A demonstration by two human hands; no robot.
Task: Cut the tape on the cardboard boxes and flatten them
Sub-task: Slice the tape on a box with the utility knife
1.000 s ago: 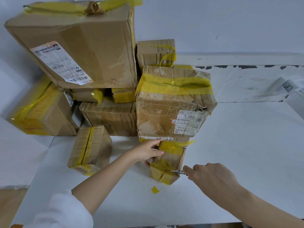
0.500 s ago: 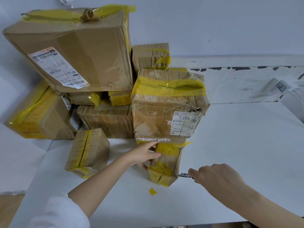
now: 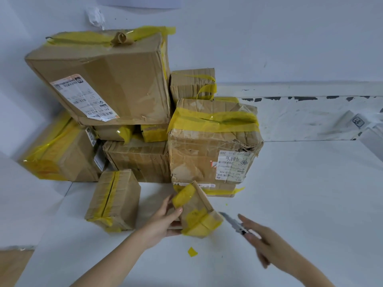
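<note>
Head view: the left hand (image 3: 163, 221) gripped a small cardboard box (image 3: 195, 212) from its left side, thumb across the near face, and held it tilted on the white counter (image 3: 290, 204), just in front of a larger labelled box (image 3: 213, 146). Yellow tape (image 3: 200, 221) wrapped the small box's lower end, and a second yellow patch covered its upper corner. The right hand (image 3: 267, 243) held a utility knife (image 3: 233, 222) loosely, fingers partly extended and blurred, with the blade tip just beside the taped end; whether it touched the tape could not be told. A loose tape scrap (image 3: 192, 251) lay on the counter near the hands. Behind, a stack of taped boxes (image 3: 107, 79) stood against the wall, and another small box (image 3: 114, 200) sat to the left, none of them flattened.

Judged from this arrangement, the step in hand was slitting the band on the small box's end. Done well, the blade would run along the flap seam under the tape, shallow and directed away from the holding hand. The left fingers sat close to the taped end, so keeping them behind the cutting line would matter. Bracing the box flat on the counter would probably steady it better than the tilted hold shown.
</note>
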